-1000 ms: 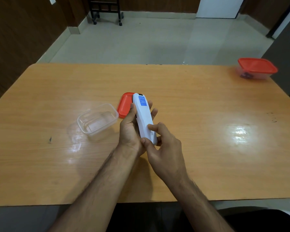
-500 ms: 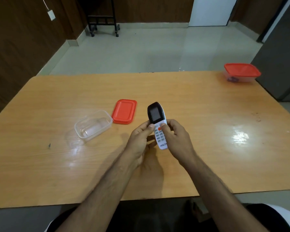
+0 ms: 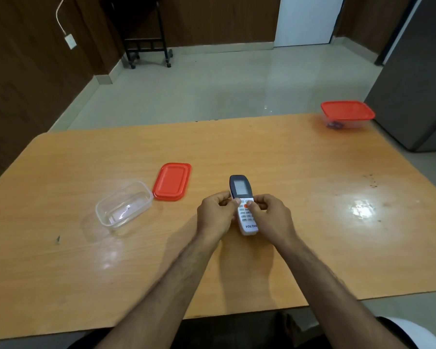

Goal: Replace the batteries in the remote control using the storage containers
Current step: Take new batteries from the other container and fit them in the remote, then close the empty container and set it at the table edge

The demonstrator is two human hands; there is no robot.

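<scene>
A white remote control [image 3: 242, 197] with a dark screen end faces up above the middle of the wooden table [image 3: 287, 172]. My left hand [image 3: 215, 215] grips its left side and my right hand [image 3: 271, 217] grips its right side, both thumbs resting on the buttons. To the left stands an open clear container [image 3: 124, 207], which looks empty, with its red lid [image 3: 172, 181] lying flat beside it. A second clear container with a red lid on [image 3: 346, 114] sits at the far right corner, with something dark inside.
A grey cabinet [image 3: 418, 84] stands close to the table's far right corner. A black wheeled stand [image 3: 146, 39] is on the floor by the back wall. A small dark mark [image 3: 58, 239] shows on the table's left side.
The remote was turned over from its white back to its button side. Both hands now hold it by the sides, a little farther right of the red lid.
</scene>
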